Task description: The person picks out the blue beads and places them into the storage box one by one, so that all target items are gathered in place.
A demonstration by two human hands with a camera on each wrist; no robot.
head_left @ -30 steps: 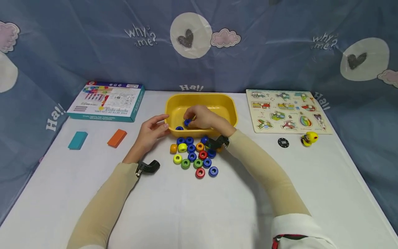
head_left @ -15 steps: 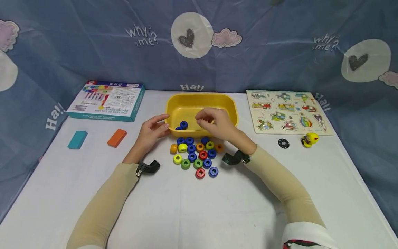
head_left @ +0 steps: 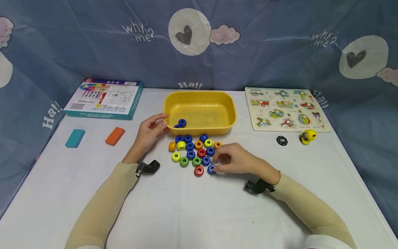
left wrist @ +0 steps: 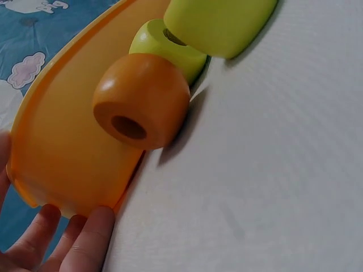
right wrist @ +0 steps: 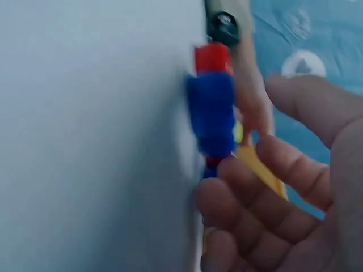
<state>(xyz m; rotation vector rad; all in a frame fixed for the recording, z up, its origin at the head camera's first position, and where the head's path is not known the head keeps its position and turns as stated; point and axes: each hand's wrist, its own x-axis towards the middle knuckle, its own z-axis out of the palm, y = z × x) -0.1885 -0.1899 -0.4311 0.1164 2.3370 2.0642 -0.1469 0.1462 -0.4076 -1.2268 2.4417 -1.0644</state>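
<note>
In the head view my left hand (head_left: 150, 130) rests at the left end of a yellow plastic tray (head_left: 200, 131), fingertips on its rim. The left wrist view shows fingers (left wrist: 85, 241) against the tray's outer end. My right hand (head_left: 237, 159) is right of a cluster of loose wooden beads, thumb and fingers apart. A fingertip is right at the nearest blue bead (head_left: 211, 169). Beside it lie a red bead (head_left: 199, 171) and a green bead (head_left: 196, 161). Blue beads (head_left: 182, 122) lie in the tray's front left corner. Beads blur in the right wrist view.
A boxed bead set (head_left: 104, 98) lies back left, with a teal block (head_left: 75, 138) and an orange block (head_left: 115, 136) before it. Back right are a picture puzzle board (head_left: 286, 110), a black chip (head_left: 282, 140) and a yellow duck figure (head_left: 308, 137). A blue curtain (head_left: 264, 62) hangs behind.
My right hand has let go of a blue bead inside the tray and moved out, toward me and right, to the front beads. The left hand stays at the tray's end.
</note>
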